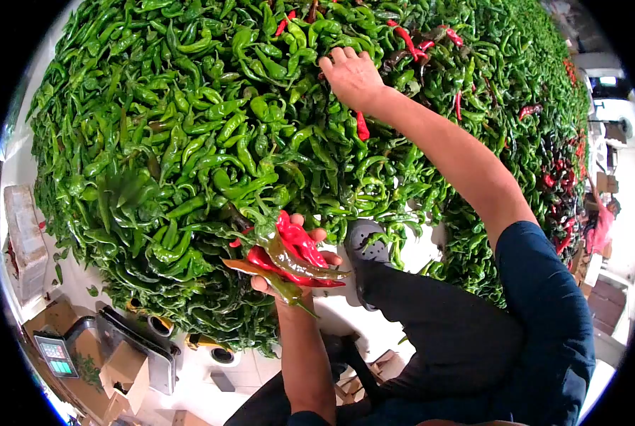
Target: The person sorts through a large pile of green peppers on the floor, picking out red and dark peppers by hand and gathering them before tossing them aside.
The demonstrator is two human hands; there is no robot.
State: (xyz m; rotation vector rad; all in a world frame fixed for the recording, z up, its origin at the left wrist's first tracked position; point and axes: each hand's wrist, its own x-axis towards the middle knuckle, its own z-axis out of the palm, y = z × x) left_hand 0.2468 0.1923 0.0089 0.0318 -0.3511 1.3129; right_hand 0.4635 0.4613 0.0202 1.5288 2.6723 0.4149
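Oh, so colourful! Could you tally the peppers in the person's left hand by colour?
Visible in the left hand:
Red peppers: at least 2, overlapping
Olive-brown pepper: 1
Orange-and-green pepper: 1
Total: at least 4; more may be hidden

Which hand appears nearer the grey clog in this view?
Left. The left hand, holding peppers, appears just left of the clog; the right hand reaches farther up the heap.

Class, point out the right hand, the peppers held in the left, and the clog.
Right hand (pixel 356 77): head view, back of hand.
Held peppers (pixel 289 261): head view, a brownish pepper's side.
Clog (pixel 365 240): head view, upper with holes.
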